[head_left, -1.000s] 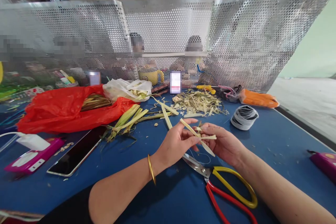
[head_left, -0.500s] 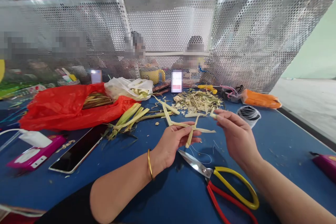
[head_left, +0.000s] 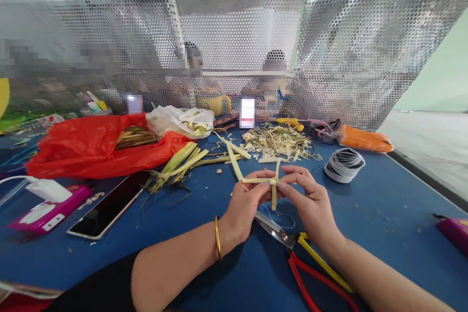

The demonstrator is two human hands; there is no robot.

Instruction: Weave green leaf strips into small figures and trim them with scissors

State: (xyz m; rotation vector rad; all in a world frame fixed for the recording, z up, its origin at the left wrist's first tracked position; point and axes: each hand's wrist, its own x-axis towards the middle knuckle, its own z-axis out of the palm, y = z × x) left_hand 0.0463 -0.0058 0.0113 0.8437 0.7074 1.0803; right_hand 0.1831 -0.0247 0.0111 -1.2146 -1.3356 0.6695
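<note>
My left hand (head_left: 245,200) and my right hand (head_left: 310,200) meet above the blue table (head_left: 380,204). Together they pinch two pale yellow leaf strips laid across each other as a cross (head_left: 272,183), one strip level and one upright. Both hands are closed on the crossing. A thin thread (head_left: 282,214) loops on the table just under them. Scissors with yellow and red handles (head_left: 303,253) lie below my right wrist, blades pointing left toward my left hand.
A red plastic bag (head_left: 87,148) holding leaves lies at left, with green leaf stalks (head_left: 179,163) beside it. Leaf scraps (head_left: 278,142) are piled behind my hands. A coil of thread (head_left: 343,165), a phone (head_left: 106,209) and a perforated metal screen (head_left: 234,44) with people behind it.
My right hand moved away up and right, then came back to the strips. The strips went from a loose slant to a tidy cross held by both hands.
</note>
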